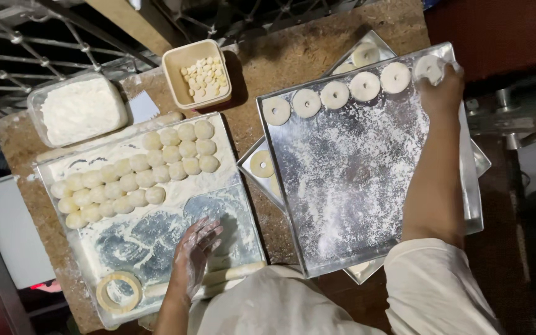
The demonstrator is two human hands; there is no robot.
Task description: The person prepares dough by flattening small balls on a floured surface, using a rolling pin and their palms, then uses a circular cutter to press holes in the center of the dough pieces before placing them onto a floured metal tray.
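Pale dough is what we see first: our right hand (440,87) reaches to the far right corner of a floured metal tray (355,205) and has its fingers curled round a ring of dough (429,67), which sits at the end of a row along the tray's far edge. Four more dough rings (334,95) lie in that row, side by side and just apart from one another. The tray rests at an angle on top of a second metal tray (480,162), where further rings peek out at the far edge and one ring (262,164) shows at the left. Our left hand (195,248), dusted white with flour, lies open and flat, fingers spread, on the bare near part of another floured tray (243,242) on the left of the bench (293,56); it holds nothing. Beyond that hand, rows of round dough balls (138,180) crowd the far half of that tray, touching one another. Near the left hand, at the tray's near left corner, lies a round ring cutter (119,291), and a wooden rolling pin (231,274) rests along the tray's near edge. At the back of the bench stand a clear tub of flour (80,108) and, to its right, a beige square container (175,77) holding small dough pieces (203,77). A white scraper (144,107) lies between those two.
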